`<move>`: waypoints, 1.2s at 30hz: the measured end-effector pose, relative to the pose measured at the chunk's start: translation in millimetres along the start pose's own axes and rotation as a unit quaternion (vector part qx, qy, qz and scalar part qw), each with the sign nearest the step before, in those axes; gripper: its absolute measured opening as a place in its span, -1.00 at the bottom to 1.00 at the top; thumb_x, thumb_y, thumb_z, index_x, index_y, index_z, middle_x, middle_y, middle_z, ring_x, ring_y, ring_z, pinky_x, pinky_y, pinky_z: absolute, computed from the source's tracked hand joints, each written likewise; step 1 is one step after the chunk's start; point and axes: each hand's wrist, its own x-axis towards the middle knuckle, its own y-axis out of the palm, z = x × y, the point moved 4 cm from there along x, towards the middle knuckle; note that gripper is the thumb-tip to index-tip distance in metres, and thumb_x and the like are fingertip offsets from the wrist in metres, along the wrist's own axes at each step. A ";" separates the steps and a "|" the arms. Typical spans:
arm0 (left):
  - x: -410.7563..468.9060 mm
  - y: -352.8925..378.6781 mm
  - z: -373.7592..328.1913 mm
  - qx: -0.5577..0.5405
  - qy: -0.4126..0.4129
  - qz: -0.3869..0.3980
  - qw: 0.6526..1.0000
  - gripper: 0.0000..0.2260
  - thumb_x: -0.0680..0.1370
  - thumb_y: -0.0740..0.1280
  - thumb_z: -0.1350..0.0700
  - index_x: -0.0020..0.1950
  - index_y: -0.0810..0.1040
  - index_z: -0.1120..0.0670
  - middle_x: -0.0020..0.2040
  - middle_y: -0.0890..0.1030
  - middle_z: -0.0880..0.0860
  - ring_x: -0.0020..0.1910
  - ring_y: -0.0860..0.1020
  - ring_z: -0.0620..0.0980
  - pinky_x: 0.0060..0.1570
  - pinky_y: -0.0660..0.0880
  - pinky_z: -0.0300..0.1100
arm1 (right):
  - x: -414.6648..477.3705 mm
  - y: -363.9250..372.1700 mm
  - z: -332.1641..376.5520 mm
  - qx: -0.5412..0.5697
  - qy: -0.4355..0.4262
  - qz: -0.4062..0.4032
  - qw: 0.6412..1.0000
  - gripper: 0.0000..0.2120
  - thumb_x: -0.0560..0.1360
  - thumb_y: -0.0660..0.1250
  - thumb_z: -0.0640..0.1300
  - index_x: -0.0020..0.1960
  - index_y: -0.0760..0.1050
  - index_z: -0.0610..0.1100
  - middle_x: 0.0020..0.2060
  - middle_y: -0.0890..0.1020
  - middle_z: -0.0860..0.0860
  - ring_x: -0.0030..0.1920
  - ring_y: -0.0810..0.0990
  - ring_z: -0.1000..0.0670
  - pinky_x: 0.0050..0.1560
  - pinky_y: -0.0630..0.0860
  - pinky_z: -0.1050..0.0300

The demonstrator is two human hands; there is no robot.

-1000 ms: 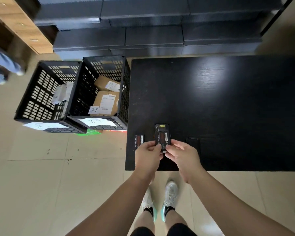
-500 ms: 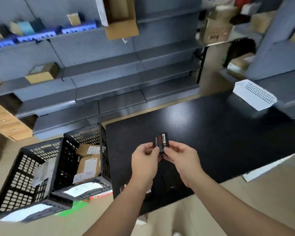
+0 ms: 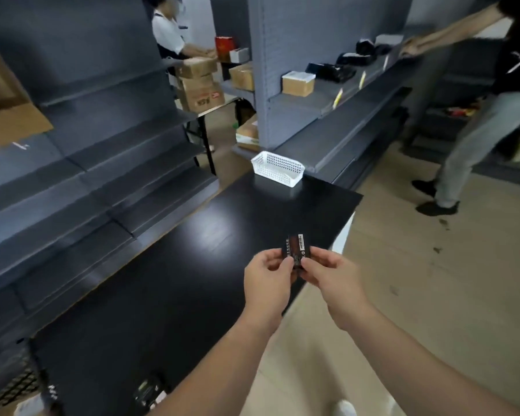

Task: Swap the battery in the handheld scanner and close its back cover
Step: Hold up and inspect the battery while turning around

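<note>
Grey shelving runs along the left, with a brown cardboard flap at the far left edge. Below it, a black worktop stretches away from the person; a dark object lies blurred at its near edge, too unclear to identify. Above the worktop's middle, the left hand pinches the left side of a small black battery, its fingers clamped on the lower edge. The battery stands upright in the air, label facing the camera, well clear of the worktop surface. The right hand grips its right side, fingertips closed on the casing. Further back, a white mesh basket sits on the worktop's far corner. On the right, another person's legs stand on the beige floor beside more shelving.
</note>
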 end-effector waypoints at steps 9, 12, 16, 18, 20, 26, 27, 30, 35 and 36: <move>70.1 193.5 0.4 0.015 -0.001 0.086 0.996 -0.86 0.49 0.40 0.21 0.02 0.61 0.04 -0.12 0.74 0.07 -0.14 0.72 0.05 -0.04 0.65 0.01 | 114.2 -136.7 76.5 0.028 -0.035 -0.081 0.996 -0.72 0.45 0.44 -0.38 0.15 0.62 -0.24 -0.09 0.75 -0.11 -0.13 0.74 -0.03 -0.09 0.66 0.16; 92.1 251.1 -3.4 0.018 -0.005 0.092 0.996 -0.86 0.50 0.40 0.23 0.03 0.60 0.05 -0.12 0.74 0.08 -0.13 0.72 0.04 -0.03 0.64 -0.03 | 155.9 -176.8 101.0 0.005 -0.038 -0.090 0.995 -0.73 0.43 0.46 -0.34 0.11 0.64 -0.18 -0.11 0.76 -0.07 -0.09 0.74 -0.05 0.07 0.64 0.00; 123.7 315.0 -2.9 0.017 -0.014 0.093 0.995 -0.84 0.51 0.41 0.25 0.08 0.60 0.12 -0.12 0.73 0.09 -0.15 0.72 0.01 -0.06 0.65 -0.09 | 209.1 -219.5 120.8 -0.002 -0.040 -0.091 0.995 -0.78 0.43 0.46 -0.33 0.02 0.68 -0.10 -0.15 0.76 -0.04 -0.13 0.75 -0.05 0.00 0.64 0.04; 137.6 340.9 0.1 0.015 -0.028 0.097 0.995 -0.84 0.51 0.40 0.26 0.08 0.59 0.14 -0.10 0.72 0.11 -0.14 0.72 -0.01 -0.11 0.65 -0.16 | 231.9 -237.0 124.3 0.005 -0.031 -0.104 0.994 -0.77 0.43 0.46 -0.33 0.04 0.67 -0.11 -0.14 0.76 -0.06 -0.14 0.75 -0.05 -0.04 0.65 0.09; 155.6 363.6 2.6 0.017 -0.035 0.102 0.994 -0.83 0.51 0.41 0.27 0.09 0.59 0.13 -0.07 0.71 0.12 -0.12 0.72 -0.01 -0.11 0.64 -0.18 | 255.3 -250.9 126.4 0.017 -0.026 -0.109 0.994 -0.78 0.43 0.46 -0.33 0.03 0.68 -0.11 -0.14 0.76 -0.07 -0.13 0.75 -0.06 -0.10 0.65 0.16; 231.4 424.0 5.3 0.022 -0.047 0.119 0.992 -0.82 0.52 0.40 0.27 0.11 0.58 0.17 -0.04 0.70 0.15 -0.10 0.71 0.01 -0.06 0.66 -0.12 | 343.4 -271.7 144.0 0.007 -0.020 -0.129 0.991 -0.80 0.43 0.47 -0.33 -0.08 0.69 -0.05 -0.18 0.76 -0.05 -0.15 0.75 -0.06 -0.12 0.65 0.19; 247.8 432.9 4.4 0.021 -0.047 0.120 0.991 -0.82 0.52 0.40 0.27 0.11 0.58 0.16 -0.04 0.70 0.15 -0.10 0.71 0.01 -0.06 0.66 -0.11 | 360.9 -272.4 148.4 0.004 -0.022 -0.129 0.991 -0.79 0.43 0.47 -0.34 -0.08 0.68 -0.04 -0.18 0.76 -0.05 -0.15 0.75 -0.06 -0.12 0.65 0.19; 299.8 458.3 -0.7 0.029 -0.043 0.128 0.990 -0.82 0.52 0.40 0.26 0.12 0.58 0.16 -0.06 0.71 0.12 -0.12 0.72 -0.01 -0.06 0.65 -0.10 | 413.9 -271.0 163.6 0.003 -0.026 -0.132 0.991 -0.78 0.42 0.48 -0.34 -0.03 0.67 -0.07 -0.17 0.76 -0.07 -0.16 0.75 -0.07 -0.17 0.64 0.24; 370.1 489.8 -5.6 0.019 -0.067 0.121 0.990 -0.82 0.54 0.39 0.28 0.14 0.57 0.19 -0.04 0.71 0.16 -0.09 0.71 0.02 -0.05 0.65 -0.12 | 489.7 -266.0 181.9 -0.006 -0.021 -0.123 0.992 -0.77 0.43 0.47 -0.36 -0.06 0.67 -0.05 -0.18 0.76 -0.04 -0.15 0.75 -0.03 -0.14 0.64 0.23; 381.5 493.9 -6.0 0.018 -0.071 0.115 0.991 -0.82 0.54 0.39 0.29 0.13 0.57 0.19 -0.04 0.71 0.16 -0.10 0.71 0.02 -0.06 0.66 -0.13 | 503.3 -265.0 183.5 -0.011 -0.019 -0.121 0.992 -0.77 0.43 0.46 -0.36 -0.06 0.67 -0.05 -0.18 0.76 -0.04 -0.15 0.75 -0.03 -0.13 0.65 0.21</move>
